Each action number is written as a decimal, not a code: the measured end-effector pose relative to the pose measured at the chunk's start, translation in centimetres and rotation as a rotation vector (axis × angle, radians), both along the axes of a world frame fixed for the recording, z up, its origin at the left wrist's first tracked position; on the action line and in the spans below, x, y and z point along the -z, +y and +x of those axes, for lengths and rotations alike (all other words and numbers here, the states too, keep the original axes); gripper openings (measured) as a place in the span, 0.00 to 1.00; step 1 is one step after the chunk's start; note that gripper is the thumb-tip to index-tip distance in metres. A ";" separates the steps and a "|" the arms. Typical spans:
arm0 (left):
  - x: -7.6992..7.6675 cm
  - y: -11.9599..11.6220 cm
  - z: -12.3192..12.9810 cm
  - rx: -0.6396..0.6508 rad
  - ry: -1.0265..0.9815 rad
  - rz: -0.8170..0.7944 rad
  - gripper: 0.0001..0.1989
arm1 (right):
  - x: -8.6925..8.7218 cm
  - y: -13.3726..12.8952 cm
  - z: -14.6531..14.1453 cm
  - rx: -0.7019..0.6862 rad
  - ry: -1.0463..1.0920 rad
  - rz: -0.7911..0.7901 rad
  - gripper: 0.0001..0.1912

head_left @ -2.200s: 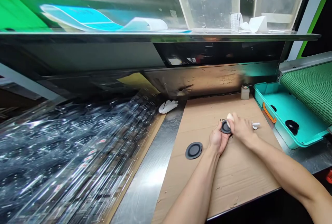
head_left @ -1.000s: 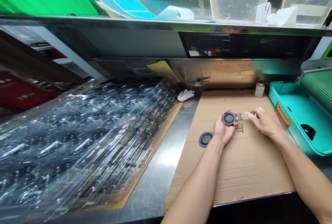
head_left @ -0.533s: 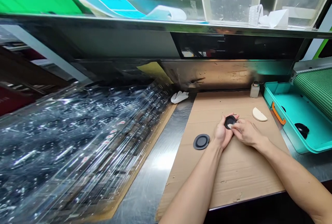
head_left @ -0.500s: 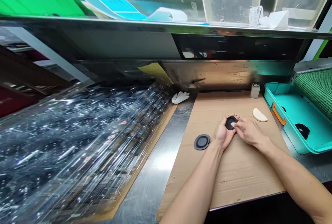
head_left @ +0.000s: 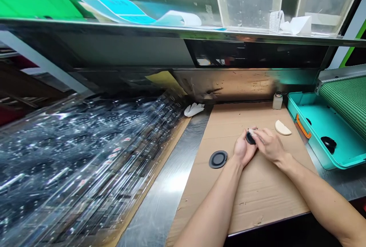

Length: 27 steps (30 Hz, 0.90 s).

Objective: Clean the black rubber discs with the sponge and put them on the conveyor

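Note:
Over the cardboard sheet [head_left: 228, 121], my left hand [head_left: 243, 151] holds a small round black part [head_left: 250, 138] in its palm and fingers. My right hand [head_left: 269, 146] pinches a small white wad [head_left: 251, 131], which looks like cloth or tissue, against the upper edge of the part. Its fingers cover some of the black face. To the left on the cardboard lies a flat dark grey disc [head_left: 218, 159] with a ring on it. A cream half-round pad [head_left: 283, 128] rests to the right, behind my right hand.
A small bottle [head_left: 277, 101] stands at the cardboard's far right corner. Right of it is a teal bin [head_left: 347, 132] with black parts, beside a green conveyor belt [head_left: 347, 93]. Stacked clear plastic trays [head_left: 85, 155] fill the left. A metal shelf [head_left: 160, 29] crosses above.
The white wad has moved from the middle of the black part to its upper edge. The part is tilted more and more covered by my right fingers. The whole view has shifted slightly.

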<state>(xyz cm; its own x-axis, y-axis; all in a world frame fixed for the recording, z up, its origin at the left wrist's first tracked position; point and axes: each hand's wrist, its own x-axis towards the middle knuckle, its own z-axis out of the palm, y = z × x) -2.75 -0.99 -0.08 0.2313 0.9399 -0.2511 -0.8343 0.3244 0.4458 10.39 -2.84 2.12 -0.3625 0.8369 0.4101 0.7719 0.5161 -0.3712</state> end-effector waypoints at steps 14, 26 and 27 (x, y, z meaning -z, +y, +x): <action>-0.7 -0.5 -0.6 0.049 -0.012 -0.007 0.22 | 0.0 -1.3 -1.0 -0.038 -0.258 0.059 0.15; -0.6 -0.6 0.3 0.011 0.114 -0.010 0.20 | 0.0 0.8 0.3 0.254 -0.278 0.080 0.18; -0.5 -0.5 0.2 -0.003 0.131 -0.020 0.20 | -0.1 0.6 0.3 0.238 -0.292 0.054 0.18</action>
